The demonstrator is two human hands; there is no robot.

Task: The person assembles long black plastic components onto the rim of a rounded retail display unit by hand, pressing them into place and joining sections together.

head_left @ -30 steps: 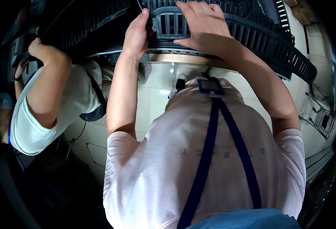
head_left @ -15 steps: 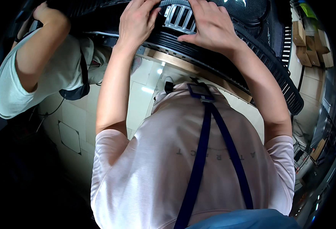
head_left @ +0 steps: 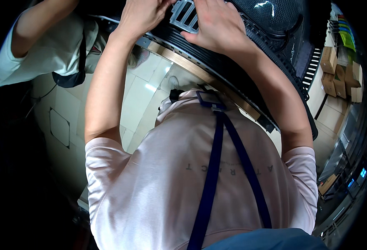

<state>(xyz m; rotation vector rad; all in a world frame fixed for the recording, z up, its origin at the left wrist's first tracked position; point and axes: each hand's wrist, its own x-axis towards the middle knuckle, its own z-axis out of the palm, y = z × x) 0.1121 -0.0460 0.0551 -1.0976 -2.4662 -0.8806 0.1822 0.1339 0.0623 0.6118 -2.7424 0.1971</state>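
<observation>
Both of my hands reach to the upper edge of the view, which cuts off most fingertips. The fingers of my left hand (head_left: 144, 18) are curled inward beside a silver slotted metal plate (head_left: 178, 16); what they grip is hidden. My right hand (head_left: 219, 27) lies on the plate's other side, its thumb stretched toward the plate's near edge and its other fingers bent over something out of sight. Under and in front of the plate runs a black ribbed part (head_left: 169, 37). Dark mesh-like material (head_left: 271, 25) bulges up beyond my right wrist.
A wooden rail (head_left: 181, 66) runs along the near edge of the black assembly. At the left stands another person (head_left: 46, 50) in a light shirt, with a dark bag (head_left: 69, 79). Several cardboard boxes (head_left: 338, 81) are stacked at the right. A tiled floor (head_left: 137, 96) shows below.
The view has shifted, with the boxes lower and my hands higher and a little left. The dark curved strip seen between my hands before is now out of sight.
</observation>
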